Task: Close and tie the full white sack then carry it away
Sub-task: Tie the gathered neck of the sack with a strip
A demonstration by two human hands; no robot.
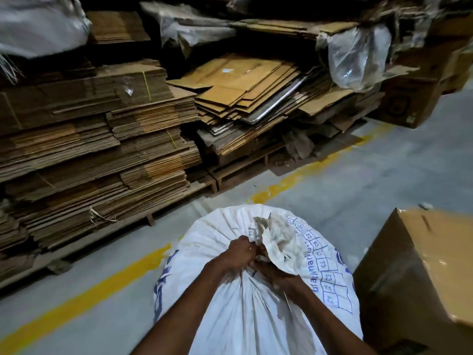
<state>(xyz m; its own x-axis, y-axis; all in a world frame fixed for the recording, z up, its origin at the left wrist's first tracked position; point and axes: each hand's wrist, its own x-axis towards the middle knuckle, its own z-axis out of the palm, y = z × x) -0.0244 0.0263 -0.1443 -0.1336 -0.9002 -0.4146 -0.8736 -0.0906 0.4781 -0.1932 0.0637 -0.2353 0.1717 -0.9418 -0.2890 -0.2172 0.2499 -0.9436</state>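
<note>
A full white woven sack (225,311) with blue print stands on the grey floor right in front of me. Its mouth is gathered into a crumpled bunch (275,237) that sticks up at the top. My left hand (239,252) is closed around the neck of that bunch from the left. My right hand (273,274) grips the neck from the right, just below the loose fabric, with its fingers partly hidden under the folds. Whether a string is around the neck I cannot tell.
A large brown cardboard box (419,275) stands close to the sack's right side. Stacks of flattened cardboard (97,149) on wooden pallets fill the left and far side. A yellow floor line (84,298) runs diagonally past the sack. Grey floor (396,170) lies open at right.
</note>
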